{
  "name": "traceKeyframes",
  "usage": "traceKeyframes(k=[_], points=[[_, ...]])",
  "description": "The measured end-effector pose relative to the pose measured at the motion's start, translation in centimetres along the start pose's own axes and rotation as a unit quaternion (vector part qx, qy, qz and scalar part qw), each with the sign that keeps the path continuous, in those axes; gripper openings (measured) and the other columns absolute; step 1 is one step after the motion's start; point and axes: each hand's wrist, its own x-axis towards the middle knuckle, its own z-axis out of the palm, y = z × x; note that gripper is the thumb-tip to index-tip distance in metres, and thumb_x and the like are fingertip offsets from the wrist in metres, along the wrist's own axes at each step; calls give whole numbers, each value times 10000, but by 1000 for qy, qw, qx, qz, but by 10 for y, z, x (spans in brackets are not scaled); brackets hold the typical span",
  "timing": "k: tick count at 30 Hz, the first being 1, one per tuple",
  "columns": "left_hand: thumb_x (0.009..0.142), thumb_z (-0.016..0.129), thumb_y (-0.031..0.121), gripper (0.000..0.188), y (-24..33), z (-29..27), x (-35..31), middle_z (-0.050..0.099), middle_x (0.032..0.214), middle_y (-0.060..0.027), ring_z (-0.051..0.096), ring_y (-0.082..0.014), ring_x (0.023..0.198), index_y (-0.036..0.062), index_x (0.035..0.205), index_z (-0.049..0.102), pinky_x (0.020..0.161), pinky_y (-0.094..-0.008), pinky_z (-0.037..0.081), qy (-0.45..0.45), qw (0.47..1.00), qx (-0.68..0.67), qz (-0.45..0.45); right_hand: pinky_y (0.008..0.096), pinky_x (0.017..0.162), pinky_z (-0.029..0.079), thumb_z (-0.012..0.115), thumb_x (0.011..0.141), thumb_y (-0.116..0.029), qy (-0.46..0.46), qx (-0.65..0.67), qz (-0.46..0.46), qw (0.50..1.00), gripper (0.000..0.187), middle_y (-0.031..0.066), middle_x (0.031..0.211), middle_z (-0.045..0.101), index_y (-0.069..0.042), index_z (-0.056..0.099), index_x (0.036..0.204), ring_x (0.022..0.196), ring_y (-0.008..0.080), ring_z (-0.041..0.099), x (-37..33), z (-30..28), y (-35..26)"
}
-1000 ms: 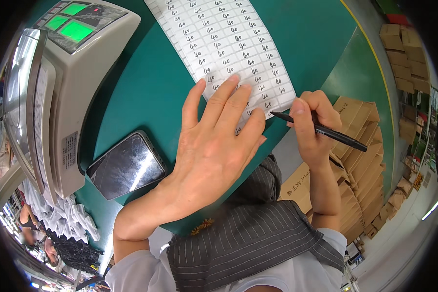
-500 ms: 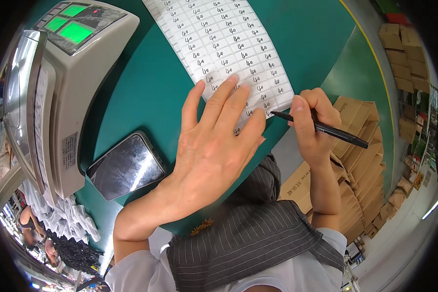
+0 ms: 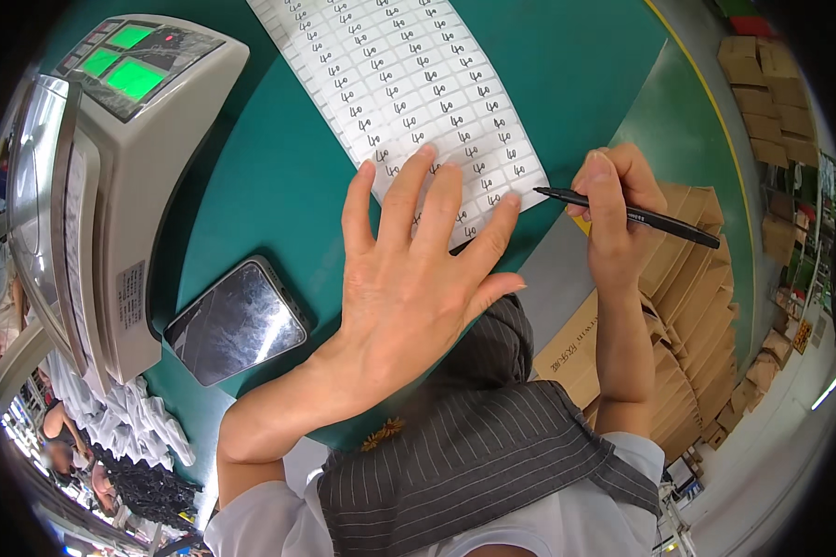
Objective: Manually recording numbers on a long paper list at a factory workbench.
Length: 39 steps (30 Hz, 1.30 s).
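In the head view, the left hand [image 3: 409, 278] lies flat at centre frame, fingers spread open, pinning the white label sheet [image 3: 409, 84] that runs to the top edge. The right hand [image 3: 613, 223], centre right, pinches a black pen [image 3: 632, 215], its tip at the sheet's lower right corner. Nearly every visible label looks marked; a weighing scale [image 3: 111, 167] and smartphone [image 3: 237, 320] sit left.

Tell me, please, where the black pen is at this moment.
In the head view the black pen is right of centre, held in the right hand, its tip at the lower right corner of the white label sheet on the green table.
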Motion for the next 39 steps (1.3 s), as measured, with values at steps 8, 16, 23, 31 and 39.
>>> traceKeyframes(k=[8,16,23,31,39], points=[[804,649,470,510,2,3,0,469,1301,-156,395,-346,1287,269,1271,620,1083,-566,228,2,1000,24,-7,193,464,352,619,924,-97,-18,-20,-26,999,238,-19,595,519,-28,516,720,510,20,479,3,0,4],[774,699,430,519,2,3,0,466,1306,-151,394,-344,1287,265,1261,627,1077,-570,233,1,1000,11,-7,198,458,342,625,919,-96,-12,-45,-24,999,241,-20,557,512,-27,515,716,500,17,468,4,5,3],[771,708,417,520,2,4,0,461,1310,-149,389,-341,1290,266,1262,624,1077,-572,231,3,1000,15,-10,202,457,317,632,909,-73,-24,-90,-43,995,256,-31,556,481,-20,502,695,506,11,409,4,4,5],[757,725,405,532,3,4,0,463,1308,-151,393,-342,1288,269,1261,624,1082,-571,221,-2,1000,8,-15,204,454,299,620,912,-58,4,-53,-26,998,264,-33,555,474,-25,488,686,510,6,391,3,6,3],[744,736,401,540,3,4,1,470,1300,-151,393,-345,1289,260,1255,629,1087,-569,216,1,1000,3,-14,204,454,308,614,918,-64,-1,-47,-22,999,266,-29,554,471,-33,476,692,511,6,404,3,3,1]])
